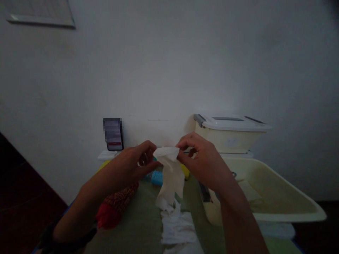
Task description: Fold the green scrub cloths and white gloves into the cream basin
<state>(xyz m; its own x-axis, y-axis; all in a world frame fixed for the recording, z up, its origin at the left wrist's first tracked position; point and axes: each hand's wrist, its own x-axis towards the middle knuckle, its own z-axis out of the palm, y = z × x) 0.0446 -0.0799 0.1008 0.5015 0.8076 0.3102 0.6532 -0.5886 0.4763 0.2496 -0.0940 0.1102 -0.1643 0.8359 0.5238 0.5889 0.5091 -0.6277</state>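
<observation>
Both my hands hold up a white cloth (171, 174) by its top edge, above a green-covered table (137, 225). My left hand (132, 165) pinches the cloth's left corner and my right hand (202, 160) pinches the right corner, fingers closed on it. The cloth hangs down between them, and its lower end touches a pile of more white cloth (177, 225) lying on the table.
A red patterned cloth (116, 206) lies under my left forearm. A cream tub (265, 190) stands at the right, with a lidded cream box (230, 132) behind it. A phone (113, 135) leans on the white wall. Blue (156, 178) and yellow (185, 171) items sit behind the cloth.
</observation>
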